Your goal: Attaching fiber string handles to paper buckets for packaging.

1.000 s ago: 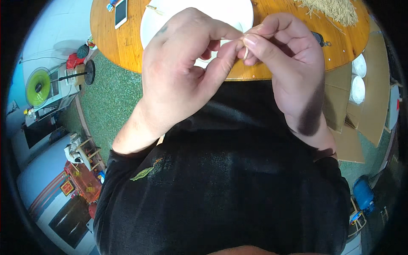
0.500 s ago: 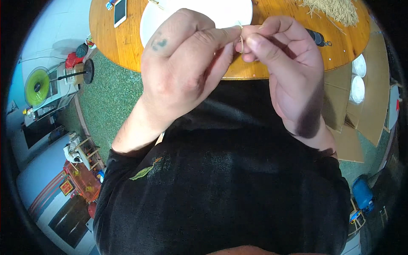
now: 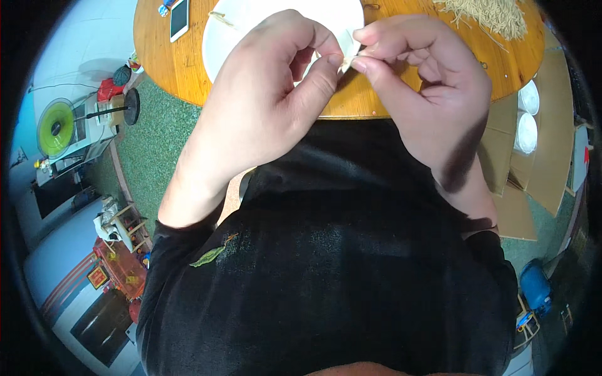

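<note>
My left hand (image 3: 266, 100) pinches a short piece of thin beige cord (image 3: 346, 61) between thumb and forefinger. From the other side, the thumb and forefinger of my right hand (image 3: 436, 84) close on the same piece. The fingertips nearly meet and hide most of it. Both hands are above the near edge of the wooden table (image 3: 514, 66), partly over a white plate (image 3: 221, 53). A beige strand (image 3: 221, 19) lies at the plate's left side. At the far right of the table is a heap of cut beige cords (image 3: 492, 17).
A white phone (image 3: 179, 20) lies on the table's left part. Flattened cardboard (image 3: 552, 131) and two white round containers (image 3: 527, 131) are on the floor at right. A green fan (image 3: 56, 126) stands at left.
My left hand has rolled over so that its thumb now shows, and its fingertips have moved slightly left and down. The right hand's fingers have spread somewhat, still pinching the cord.
</note>
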Tool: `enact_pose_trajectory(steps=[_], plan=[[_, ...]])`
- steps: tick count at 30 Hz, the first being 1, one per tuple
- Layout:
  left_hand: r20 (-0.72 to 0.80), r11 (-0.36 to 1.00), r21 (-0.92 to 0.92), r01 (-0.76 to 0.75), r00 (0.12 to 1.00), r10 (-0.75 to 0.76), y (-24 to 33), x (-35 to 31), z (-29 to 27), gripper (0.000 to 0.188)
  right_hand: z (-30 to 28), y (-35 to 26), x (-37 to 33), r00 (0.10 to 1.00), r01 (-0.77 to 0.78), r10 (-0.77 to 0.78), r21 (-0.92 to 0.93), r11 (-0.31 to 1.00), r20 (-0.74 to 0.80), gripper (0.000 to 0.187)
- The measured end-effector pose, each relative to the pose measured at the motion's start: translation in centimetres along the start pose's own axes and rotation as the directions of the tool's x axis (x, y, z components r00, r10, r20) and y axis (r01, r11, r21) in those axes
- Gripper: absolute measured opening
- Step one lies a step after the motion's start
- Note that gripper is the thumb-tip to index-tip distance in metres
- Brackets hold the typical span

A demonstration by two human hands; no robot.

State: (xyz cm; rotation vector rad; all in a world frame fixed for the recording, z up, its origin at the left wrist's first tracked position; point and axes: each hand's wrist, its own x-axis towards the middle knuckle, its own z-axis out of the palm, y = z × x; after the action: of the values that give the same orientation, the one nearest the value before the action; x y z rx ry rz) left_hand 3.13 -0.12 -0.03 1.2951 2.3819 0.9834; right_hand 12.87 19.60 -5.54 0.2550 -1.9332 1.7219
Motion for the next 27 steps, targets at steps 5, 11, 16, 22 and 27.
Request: enact_pose_trajectory(steps=[5, 11, 16, 22, 27], plan=[[0.132, 0.925, -0.297, 0.237, 0.970, -0.206, 0.4, 0.2, -0.6, 0.016, -0.6, -0.1, 1.2, 0.914, 0.406, -0.378, -0.385, 0.829, 0.148, 0.019], [0.213, 0.815, -0.485, 0.317, 0.947, -0.241, 0.0, 0.6, -1.1, 0.017, 0.2, 0.5, -0.1, 0.961, 0.240, -0.276, -0.481, 0.843, -0.004, 0.017], [0.175, 0.830, -0.471, 0.298, 0.954, -0.243, 0.2, 0.5, -0.9, 0.017, 0.6, 0.8, -0.6, 0.954, 0.282, -0.299, -0.360, 0.890, 0.007, 0.019], [0.126, 0.838, -0.480, 0.261, 0.965, -0.229, 0.3, 0.7, -1.0, 0.017, 1.0, 2.2, -0.1, 0.899, 0.368, -0.434, -0.442, 0.818, -0.053, 0.013], [0.081, 0.875, -0.402, 0.269, 0.963, -0.259, 0.2, 0.8, -0.8, 0.017, 1.0, 2.3, -0.2, 0.907, 0.333, -0.410, -0.437, 0.836, -0.094, 0.009]])
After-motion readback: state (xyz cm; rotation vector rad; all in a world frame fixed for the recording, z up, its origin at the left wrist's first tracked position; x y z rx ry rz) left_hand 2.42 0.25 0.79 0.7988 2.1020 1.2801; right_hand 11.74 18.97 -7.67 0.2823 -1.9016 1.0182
